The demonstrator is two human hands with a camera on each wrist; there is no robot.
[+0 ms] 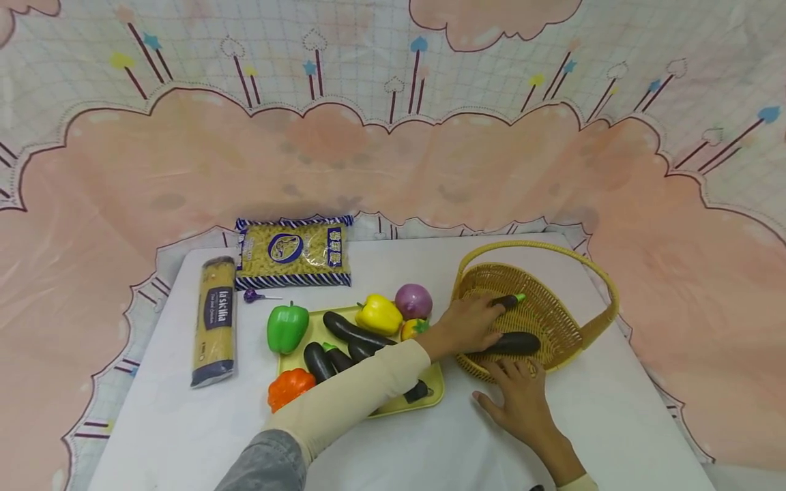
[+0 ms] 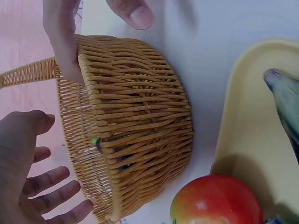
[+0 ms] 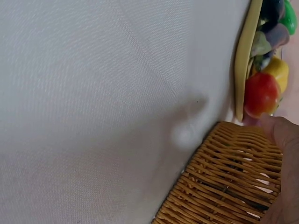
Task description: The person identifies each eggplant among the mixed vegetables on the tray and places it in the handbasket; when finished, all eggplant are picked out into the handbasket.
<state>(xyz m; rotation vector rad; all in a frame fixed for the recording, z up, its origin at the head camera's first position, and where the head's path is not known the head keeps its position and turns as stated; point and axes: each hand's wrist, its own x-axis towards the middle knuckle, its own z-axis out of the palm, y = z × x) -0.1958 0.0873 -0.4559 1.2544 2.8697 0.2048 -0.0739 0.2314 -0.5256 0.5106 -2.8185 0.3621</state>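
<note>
A tan wicker basket with a tall handle holds a small dark eggplant with a green stem and a larger dark eggplant. My left hand reaches over the basket's left side, fingertips near the small eggplant. In the left wrist view my left hand's fingers are spread, with nothing between them. At the near rim, my right hand hooks its fingers over the edge of the basket. Its thumb stands apart from the outer wall.
Left of the basket, a yellow tray bears several eggplants and a yellow pepper. Around it are a purple onion, a green pepper and an orange pepper. Pasta bags, spaghetti and a lollipop lie farther left.
</note>
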